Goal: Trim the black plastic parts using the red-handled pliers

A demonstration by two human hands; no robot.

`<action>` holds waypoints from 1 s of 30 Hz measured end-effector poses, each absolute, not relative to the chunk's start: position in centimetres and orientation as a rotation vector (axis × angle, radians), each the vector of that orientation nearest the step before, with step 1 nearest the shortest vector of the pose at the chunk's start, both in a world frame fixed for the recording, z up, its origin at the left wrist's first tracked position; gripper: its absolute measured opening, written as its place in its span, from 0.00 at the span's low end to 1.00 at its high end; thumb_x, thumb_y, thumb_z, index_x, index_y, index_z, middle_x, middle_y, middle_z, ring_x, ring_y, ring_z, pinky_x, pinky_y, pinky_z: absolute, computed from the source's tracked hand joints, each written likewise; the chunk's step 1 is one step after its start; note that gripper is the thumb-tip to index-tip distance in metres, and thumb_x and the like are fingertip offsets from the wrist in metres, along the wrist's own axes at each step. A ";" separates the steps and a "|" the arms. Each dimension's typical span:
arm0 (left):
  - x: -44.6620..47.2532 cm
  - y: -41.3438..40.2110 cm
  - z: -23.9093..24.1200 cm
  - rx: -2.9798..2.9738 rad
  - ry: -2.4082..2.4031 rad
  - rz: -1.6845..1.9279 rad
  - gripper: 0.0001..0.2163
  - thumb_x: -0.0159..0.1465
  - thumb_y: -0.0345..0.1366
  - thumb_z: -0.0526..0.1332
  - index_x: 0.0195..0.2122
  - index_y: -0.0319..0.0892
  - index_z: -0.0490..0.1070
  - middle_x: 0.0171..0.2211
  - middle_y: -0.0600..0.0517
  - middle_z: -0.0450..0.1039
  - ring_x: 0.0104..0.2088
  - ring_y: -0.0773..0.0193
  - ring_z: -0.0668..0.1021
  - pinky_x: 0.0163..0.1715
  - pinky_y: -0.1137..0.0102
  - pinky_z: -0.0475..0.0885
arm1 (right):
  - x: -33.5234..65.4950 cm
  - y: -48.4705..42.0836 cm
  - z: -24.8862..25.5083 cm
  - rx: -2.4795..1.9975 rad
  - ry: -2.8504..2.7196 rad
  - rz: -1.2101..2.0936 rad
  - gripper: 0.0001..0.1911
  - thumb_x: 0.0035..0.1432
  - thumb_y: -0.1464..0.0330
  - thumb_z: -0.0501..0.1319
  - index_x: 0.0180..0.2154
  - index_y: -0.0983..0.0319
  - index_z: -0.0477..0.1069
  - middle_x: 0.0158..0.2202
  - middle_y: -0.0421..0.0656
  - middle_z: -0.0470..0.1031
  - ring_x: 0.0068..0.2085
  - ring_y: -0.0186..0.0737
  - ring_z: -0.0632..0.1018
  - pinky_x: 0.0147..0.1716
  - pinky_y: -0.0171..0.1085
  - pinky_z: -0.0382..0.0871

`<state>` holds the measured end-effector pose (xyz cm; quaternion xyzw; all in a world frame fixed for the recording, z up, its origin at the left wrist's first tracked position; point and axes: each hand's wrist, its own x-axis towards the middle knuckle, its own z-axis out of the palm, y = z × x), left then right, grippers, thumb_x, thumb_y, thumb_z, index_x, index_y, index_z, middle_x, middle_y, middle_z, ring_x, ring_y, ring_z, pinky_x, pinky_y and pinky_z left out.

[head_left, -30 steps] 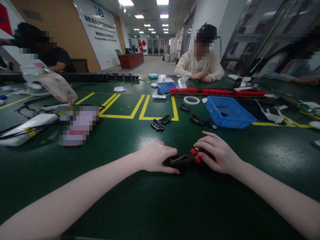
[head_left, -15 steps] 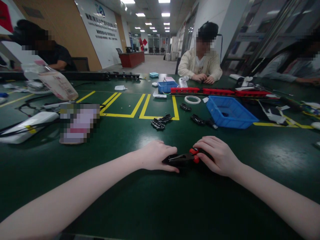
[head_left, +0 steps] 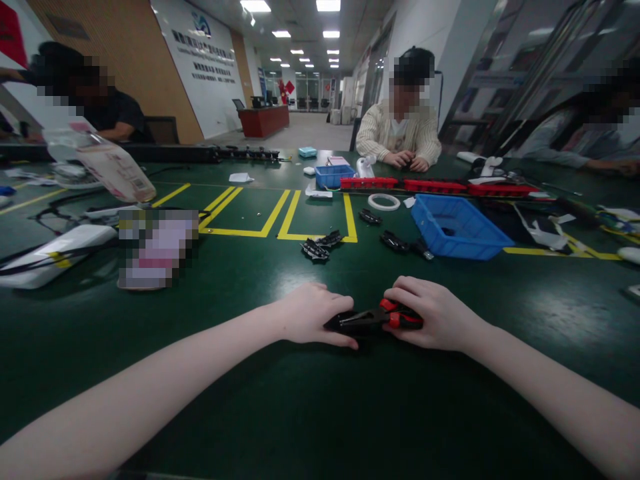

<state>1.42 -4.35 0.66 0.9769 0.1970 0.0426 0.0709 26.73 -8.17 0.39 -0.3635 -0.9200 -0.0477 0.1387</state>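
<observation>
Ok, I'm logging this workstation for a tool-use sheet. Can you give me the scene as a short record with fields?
Left hand: left hand closed on a black part
Right hand: right hand holding red-and-black pliers by the handles
Pliers' tips: pointing toward the left hand, at the black part; whether they grip it, I cannot tell
Surface: green table with yellow tape
Beyond the hands: loose dark pieces, a white ring, a large blue bin
Across the table: a person in a cream top

The glossy dark green desk [head_left: 320, 407] carries yellow tape outlines [head_left: 235, 233], a large blue rectangular plastic bin [head_left: 465, 239], a flat white ring [head_left: 384, 208] and small black parts [head_left: 315, 251].
</observation>
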 end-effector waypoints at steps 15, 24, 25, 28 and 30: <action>1.5 -4.4 0.9 2.918 0.614 0.131 0.19 0.60 0.55 0.58 0.32 0.42 0.63 0.25 0.56 0.69 0.22 0.66 0.70 0.25 0.72 0.59 | 26.6 -8.4 -0.4 -1.011 -2.628 -0.232 0.20 0.53 0.63 0.60 0.47 0.62 0.65 0.41 0.49 0.73 0.39 0.44 0.74 0.35 0.42 0.72; 1.4 -4.4 0.7 2.912 0.595 0.151 0.20 0.60 0.57 0.56 0.32 0.42 0.62 0.24 0.56 0.69 0.23 0.66 0.69 0.24 0.72 0.57 | 27.0 -8.1 -0.1 -0.975 -2.644 -0.245 0.17 0.53 0.64 0.61 0.44 0.63 0.65 0.39 0.49 0.73 0.39 0.45 0.75 0.37 0.43 0.72; 1.4 -4.4 0.7 2.910 0.592 0.152 0.20 0.60 0.57 0.56 0.32 0.42 0.62 0.24 0.56 0.68 0.22 0.66 0.69 0.24 0.72 0.57 | 27.0 -8.1 0.0 -0.971 -2.641 -0.243 0.17 0.52 0.65 0.61 0.44 0.63 0.65 0.39 0.49 0.73 0.39 0.45 0.75 0.37 0.43 0.72; 1.5 -4.3 0.7 2.900 0.585 0.151 0.20 0.61 0.56 0.56 0.32 0.42 0.63 0.24 0.56 0.68 0.22 0.66 0.69 0.24 0.72 0.57 | 27.0 -8.0 0.0 -0.975 -2.631 -0.249 0.17 0.50 0.66 0.61 0.44 0.63 0.65 0.39 0.49 0.74 0.39 0.45 0.75 0.38 0.44 0.72; 1.4 -4.3 0.7 2.903 0.585 0.154 0.20 0.60 0.56 0.57 0.32 0.42 0.63 0.25 0.56 0.69 0.22 0.66 0.70 0.25 0.72 0.58 | 26.9 -8.0 0.0 -0.985 -2.631 -0.249 0.17 0.50 0.67 0.61 0.43 0.63 0.65 0.39 0.48 0.74 0.39 0.45 0.75 0.37 0.43 0.72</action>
